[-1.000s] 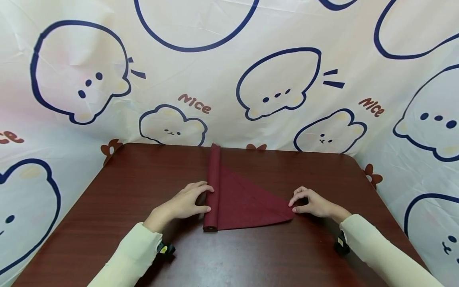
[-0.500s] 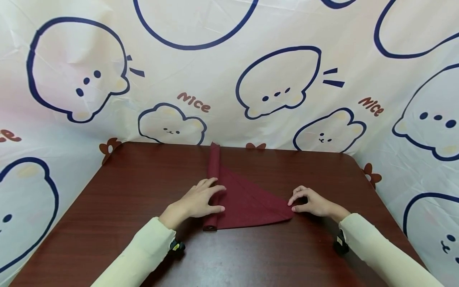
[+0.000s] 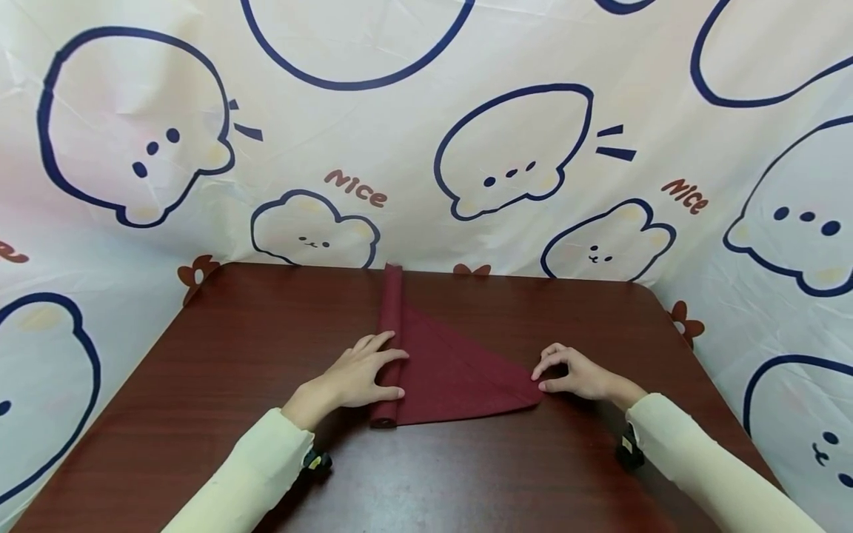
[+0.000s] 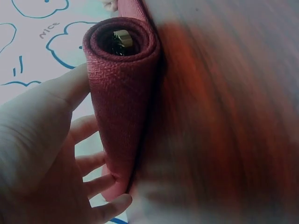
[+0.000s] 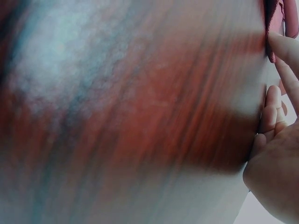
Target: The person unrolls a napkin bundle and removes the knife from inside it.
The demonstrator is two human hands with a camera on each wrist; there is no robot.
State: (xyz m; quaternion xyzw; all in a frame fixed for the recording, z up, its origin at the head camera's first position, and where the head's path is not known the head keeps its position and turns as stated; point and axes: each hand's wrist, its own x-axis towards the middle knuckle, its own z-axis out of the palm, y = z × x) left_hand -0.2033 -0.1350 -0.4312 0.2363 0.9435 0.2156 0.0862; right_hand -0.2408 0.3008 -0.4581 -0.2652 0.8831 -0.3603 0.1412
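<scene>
A dark red cloth (image 3: 460, 370) lies on the table, its left side wound into a long roll (image 3: 393, 303) and its right side tapering to a rounded tip. My left hand (image 3: 353, 374) lies over the roll with fingers spread, thumb and index tip reaching its right side. In the left wrist view that hand (image 4: 51, 144) runs along the roll (image 4: 124, 98); inside the roll's end shows a dark thing with a pale gold part (image 4: 123, 38). My right hand (image 3: 576, 372) pinches the cloth's tip between thumb and index finger; its other fingers are bent, in the right wrist view.
The brown wooden table (image 3: 266, 311) shows bare wood on both sides of the cloth and in front of it. A white sheet (image 3: 413, 148) printed with blue bear outlines hangs behind and beside the table. Each wrist wears a small black camera (image 3: 317, 460).
My left hand has gone from the roll's left side over its top, spreading its fingers, then slid slightly back left. The right hand stays at the tip. The head view has shifted slightly.
</scene>
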